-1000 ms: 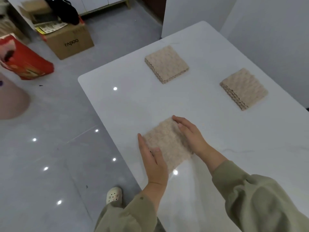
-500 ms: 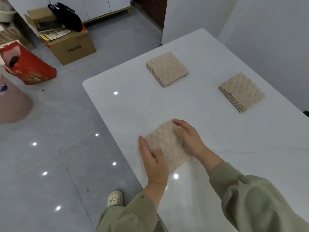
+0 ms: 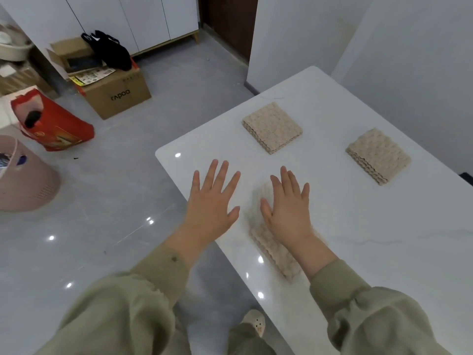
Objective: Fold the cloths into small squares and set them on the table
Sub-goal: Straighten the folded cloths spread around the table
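Beige waffle cloth (image 3: 271, 249) sits folded square on the table (image 3: 358, 226). Moments ago both hands squared its sides; now the left hand (image 3: 212, 201) has lifted clear to its left, fingers spread, and the right hand (image 3: 289, 208) lies over it, fingers straight and splayed — contact unclear. This square looks done. Beyond it, far cloth (image 3: 272, 128) and far-right cloth (image 3: 378, 156), folded, on glossy white stone; left of it, grey floor (image 3: 128, 201), cardboard box (image 3: 120, 96), red bag (image 3: 53, 124).

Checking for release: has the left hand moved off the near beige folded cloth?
Yes. The left hand came off the near beige folded cloth and is spread open to its left.
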Demonstrator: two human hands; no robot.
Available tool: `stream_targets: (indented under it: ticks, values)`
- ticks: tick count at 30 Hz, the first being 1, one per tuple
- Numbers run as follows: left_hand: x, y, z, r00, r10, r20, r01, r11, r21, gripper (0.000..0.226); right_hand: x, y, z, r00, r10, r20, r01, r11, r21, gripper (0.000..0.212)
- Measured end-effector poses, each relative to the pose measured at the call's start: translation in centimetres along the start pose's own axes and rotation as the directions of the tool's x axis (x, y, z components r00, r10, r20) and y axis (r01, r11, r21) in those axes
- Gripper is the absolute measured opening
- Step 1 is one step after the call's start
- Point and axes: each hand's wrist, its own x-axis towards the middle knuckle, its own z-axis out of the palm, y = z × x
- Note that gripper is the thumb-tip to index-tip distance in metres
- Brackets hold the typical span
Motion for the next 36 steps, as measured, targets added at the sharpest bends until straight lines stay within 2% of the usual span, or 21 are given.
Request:
stream_targets:
  ticks: [6, 10, 16, 27, 36]
  values:
    - [1.7, -11.3, -2.5, 0.996, 0.064, -0.064, -0.065, 0.998, -0.013, 0.076, 5.3, -10.3, 1.3, 0.997, 0.076, 0.019, -0.075, 0.996, -0.052, 0.064]
    - [4.0, -19.3, -3.3, 0.995, 0.101, 0.019, -0.101, 0.995, 0.017, 0.077, 10.2, -18.1, 1.9, 0.986, 0.164, 0.005, -0.163, 0.984, -0.068, 0.059]
    - [8.4, -28.2, -4.4, 0.98, 0.194, 0.037, -0.195, 0.98, 0.036, 0.078, 16.2, -25.1, 2.2, 0.956, 0.294, 0.0, -0.294, 0.955, -0.049, 0.058]
    - [23.6, -32.1, -3.1, 0.933, 0.357, 0.045, -0.358, 0.934, 0.013, 0.082, 28.8, -23.4, 3.8, 0.895, 0.446, -0.032, -0.447, 0.895, -0.02, 0.059]
    - [32.2, -29.3, -3.4, 0.82, 0.562, 0.108, -0.565, 0.825, -0.001, 0.08, 33.3, -19.6, 3.1, 0.801, 0.597, -0.046, -0.597, 0.802, 0.021, 0.059]
